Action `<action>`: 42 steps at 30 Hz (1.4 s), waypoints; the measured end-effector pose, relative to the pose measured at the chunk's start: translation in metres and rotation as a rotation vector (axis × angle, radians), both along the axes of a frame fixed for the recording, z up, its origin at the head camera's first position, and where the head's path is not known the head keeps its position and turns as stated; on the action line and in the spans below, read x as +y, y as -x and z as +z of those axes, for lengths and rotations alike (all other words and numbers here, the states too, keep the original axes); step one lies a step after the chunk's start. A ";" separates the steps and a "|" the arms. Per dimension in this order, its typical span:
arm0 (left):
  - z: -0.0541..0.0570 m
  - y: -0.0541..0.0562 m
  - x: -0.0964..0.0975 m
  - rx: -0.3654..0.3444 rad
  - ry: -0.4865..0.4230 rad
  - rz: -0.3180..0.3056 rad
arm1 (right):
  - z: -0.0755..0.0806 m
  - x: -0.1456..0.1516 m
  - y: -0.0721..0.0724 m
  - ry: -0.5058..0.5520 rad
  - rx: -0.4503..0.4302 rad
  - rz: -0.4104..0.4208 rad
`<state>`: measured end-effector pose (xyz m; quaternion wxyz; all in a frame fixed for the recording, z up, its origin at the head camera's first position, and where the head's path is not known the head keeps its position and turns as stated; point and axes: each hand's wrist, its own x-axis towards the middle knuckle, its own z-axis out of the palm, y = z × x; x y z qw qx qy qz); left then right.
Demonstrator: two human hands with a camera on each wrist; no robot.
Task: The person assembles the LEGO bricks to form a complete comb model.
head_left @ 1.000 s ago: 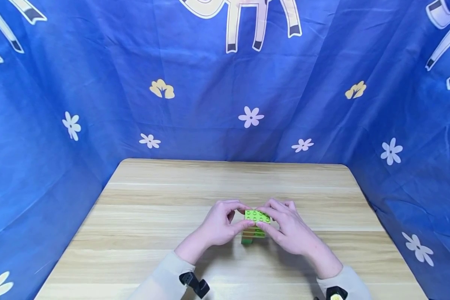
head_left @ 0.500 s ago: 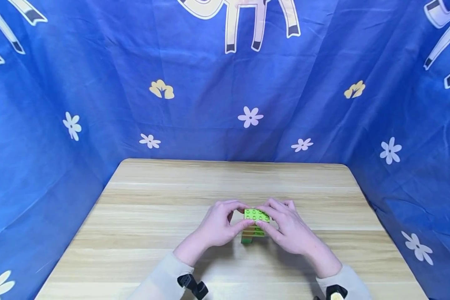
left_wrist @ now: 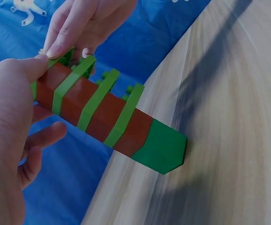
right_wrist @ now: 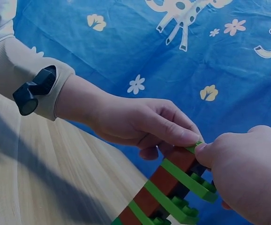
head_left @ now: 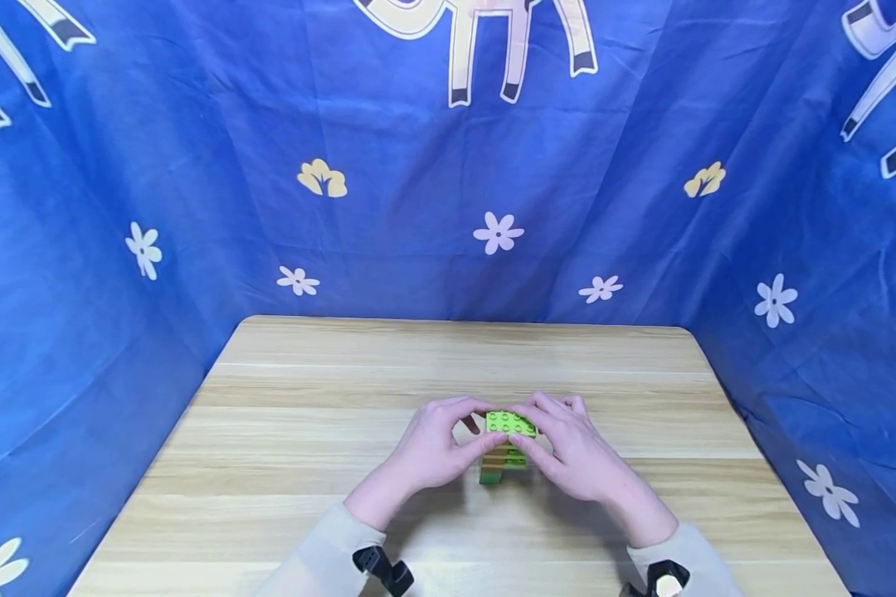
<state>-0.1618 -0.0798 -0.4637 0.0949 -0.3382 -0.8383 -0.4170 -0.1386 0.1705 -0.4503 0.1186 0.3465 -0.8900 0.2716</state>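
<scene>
A tower of toy building bricks (left_wrist: 112, 110) stands on the wooden table, with a dark green brick (left_wrist: 161, 145) at its foot. Above that, brown bricks (left_wrist: 72, 93) alternate with thin light-green plates, which jut out to one side. The topmost light-green plate (head_left: 511, 423) shows its studs in the head view. My left hand (head_left: 436, 444) pinches this plate from the left between thumb and index finger. From the right, my right hand (head_left: 578, 452) holds it likewise. Both thumbs meet at the near edge, and the fingers partly cover the far edge.
The wooden table (head_left: 306, 398) reaches back to a blue cloth (head_left: 418, 207) printed with flowers and animals, which also hangs along both sides. Black devices (head_left: 383, 570) are strapped over the light sleeves at the wrists.
Both hands and the top plate have shifted very slightly upward in the head view. The grip is kept, and the foot of the tower stays in place.
</scene>
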 end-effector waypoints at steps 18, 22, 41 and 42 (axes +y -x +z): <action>-0.017 -0.001 0.000 -0.044 -0.007 0.003 | -0.002 0.002 0.010 0.017 -0.004 -0.006; -0.019 0.001 0.000 -0.042 -0.027 -0.004 | -0.004 0.002 0.013 0.030 -0.013 -0.012; -0.026 0.015 0.004 -0.063 -0.027 0.005 | -0.032 0.012 0.014 0.105 -0.187 -0.067; -0.026 0.015 0.004 -0.069 -0.028 0.004 | -0.034 0.012 0.014 0.108 -0.194 -0.068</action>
